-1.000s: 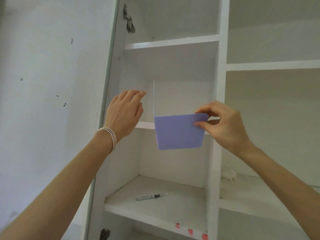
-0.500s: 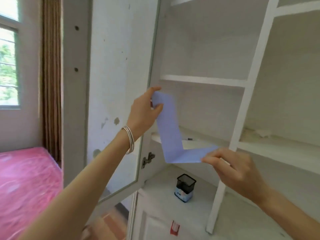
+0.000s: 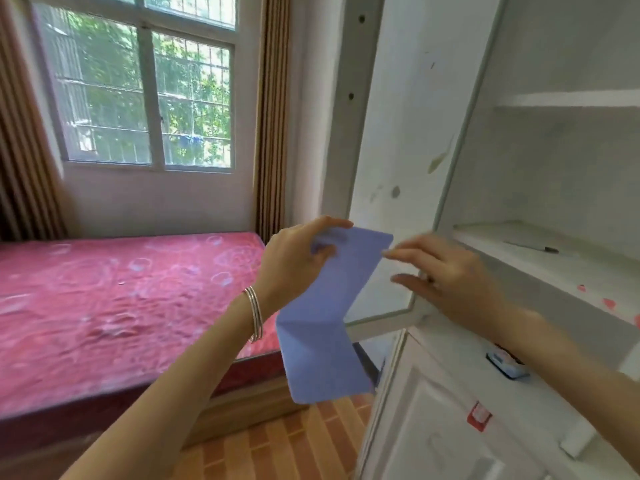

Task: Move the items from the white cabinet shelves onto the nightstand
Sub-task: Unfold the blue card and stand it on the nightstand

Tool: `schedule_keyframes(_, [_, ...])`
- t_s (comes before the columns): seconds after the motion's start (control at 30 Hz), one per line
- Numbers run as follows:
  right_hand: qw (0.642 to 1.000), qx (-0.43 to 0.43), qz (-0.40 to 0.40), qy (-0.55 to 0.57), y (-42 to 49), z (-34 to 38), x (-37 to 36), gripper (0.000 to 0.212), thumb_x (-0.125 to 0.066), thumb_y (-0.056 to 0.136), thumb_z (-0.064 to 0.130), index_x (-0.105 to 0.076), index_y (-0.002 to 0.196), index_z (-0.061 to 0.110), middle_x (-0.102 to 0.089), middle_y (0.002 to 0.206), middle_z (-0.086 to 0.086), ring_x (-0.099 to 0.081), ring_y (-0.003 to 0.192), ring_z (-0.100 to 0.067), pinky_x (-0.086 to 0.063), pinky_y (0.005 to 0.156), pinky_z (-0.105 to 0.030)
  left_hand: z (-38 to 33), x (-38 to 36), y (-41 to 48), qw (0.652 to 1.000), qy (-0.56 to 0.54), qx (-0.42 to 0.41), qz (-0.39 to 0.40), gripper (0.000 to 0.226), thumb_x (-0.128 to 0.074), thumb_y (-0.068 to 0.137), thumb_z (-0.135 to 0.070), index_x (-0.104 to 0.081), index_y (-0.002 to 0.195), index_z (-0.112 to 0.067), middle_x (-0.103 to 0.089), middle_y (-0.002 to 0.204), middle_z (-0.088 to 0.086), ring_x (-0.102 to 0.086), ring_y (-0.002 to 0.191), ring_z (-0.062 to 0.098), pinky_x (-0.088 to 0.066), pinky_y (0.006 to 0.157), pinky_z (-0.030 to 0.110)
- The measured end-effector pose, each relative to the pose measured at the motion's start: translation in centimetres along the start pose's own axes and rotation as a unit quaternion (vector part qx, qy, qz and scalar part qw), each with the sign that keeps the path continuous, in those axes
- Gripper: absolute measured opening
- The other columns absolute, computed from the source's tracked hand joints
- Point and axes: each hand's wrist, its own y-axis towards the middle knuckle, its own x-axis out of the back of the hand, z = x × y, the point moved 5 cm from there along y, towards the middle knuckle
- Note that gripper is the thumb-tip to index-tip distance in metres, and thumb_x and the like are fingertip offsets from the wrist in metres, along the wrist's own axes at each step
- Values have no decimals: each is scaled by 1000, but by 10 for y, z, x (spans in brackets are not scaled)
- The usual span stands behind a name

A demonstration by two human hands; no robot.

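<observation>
Bedroom swings into view: barred window (image 3: 145, 91), pink patterned bed (image 3: 104, 299), the white cabinet (image 3: 554, 168) now off to the right. The thin lavender sheet (image 3: 322, 327), round-cornered and creased across its middle, is clear of the shelves, hanging before the open door. The left hand (image 3: 294, 261) pinches its top edge; the right hand (image 3: 450, 275) has let go, fingers straight beside the top corner. A dark pen (image 3: 531, 247) waits mid-shelf. No nightstand in sight yet.

lilac sheet (image 3: 322, 341), creased across its middle, hanging from left hand (image 3: 294, 265); black pen (image 3: 533, 247) lying flat on cabinet shelf (image 3: 502, 261)
</observation>
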Motion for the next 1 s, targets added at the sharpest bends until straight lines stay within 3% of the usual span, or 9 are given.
schedule_keyframes(0.13, [995, -73, 2, 72, 71, 27, -49, 39, -67, 82, 29, -60, 116, 10, -58, 107, -8, -60, 83, -24, -54, 63, -36, 44, 67, -48, 998, -3, 60, -21, 52, -61, 76, -14, -53, 120, -41, -67, 82, 4, -62, 71, 23, -53, 64, 40])
schedule_keyframes(0.23, [966, -110, 96, 212, 123, 73, -100, 26, -74, 78, 25, -68, 100, 13, -64, 92, 1, -63, 80, -17, -54, 70, -38, 70, 130, -87, 991, -25, 111, -63, 49, -66, 75, -1, -62, 112, -33, -67, 86, -11, -63, 75, 14, -55, 70, 29])
schedule_keyframes(0.33, [945, -95, 130, 285, 167, 135, -140, 11, -76, 76, 18, -71, 84, 12, -64, 71, 4, -64, 68, -17, -49, 67, -23, 94, 197, -128, 983, -41, 155, -91, 48, -68, 75, 7, -62, 110, -25, -66, 90, -9, -65, 80, 10, -53, 70, 22])
schedule_keyframes(0.4, [930, -83, 140, 329, 195, 181, -160, 8, -77, 76, 14, -69, 78, 16, -63, 63, 9, -61, 60, -12, -45, 61, -15, 112, 245, -156, 974, -44, 192, -113, 43, -70, 74, 4, -63, 109, -21, -67, 90, -4, -66, 80, 14, -55, 68, 26])
schedule_keyframes(0.5, [919, -60, 158, 356, 242, 250, -191, 9, -76, 77, 14, -68, 76, 19, -59, 61, 20, -58, 53, -8, -49, 63, -25, 142, 317, -202, 959, 17, 246, -140, 32, -70, 75, -13, -62, 106, -20, -67, 87, -6, -65, 76, 8, -54, 69, 25])
schedule_keyframes(0.57, [917, -51, 158, 363, 273, 290, -210, 4, -75, 77, 16, -72, 79, 16, -60, 62, 18, -59, 56, -10, -50, 67, -31, 165, 360, -238, 943, 76, 300, -123, 31, -69, 80, -15, -59, 110, -14, -64, 85, -10, -62, 76, -1, -51, 73, 23])
schedule_keyframes(0.73, [911, -52, 166, 374, 341, 375, -249, 6, -72, 79, 16, -69, 76, 20, -65, 66, 5, -61, 55, -9, -53, 74, -34, 207, 452, -351, 872, 137, 470, -29, 39, -68, 84, -28, -54, 116, -12, -62, 102, -1, -61, 89, 13, -49, 72, 20])
schedule_keyframes(0.83, [906, -42, 162, 388, 373, 426, -272, 7, -72, 79, 16, -69, 76, 21, -62, 62, 9, -60, 54, -8, -52, 73, -33, 212, 489, -410, 836, 90, 540, -44, 29, -71, 82, -19, -61, 108, -12, -66, 97, 3, -65, 82, 13, -55, 71, 27])
schedule_keyframes(1.0, [895, -4, 159, 416, 416, 516, -309, 3, -73, 76, 15, -72, 78, 17, -59, 61, 13, -61, 61, -13, -50, 73, -32, 218, 535, -479, 790, 55, 604, -88, 21, -73, 78, -11, -66, 98, -13, -72, 85, 4, -69, 70, 13, -49, 58, 14])
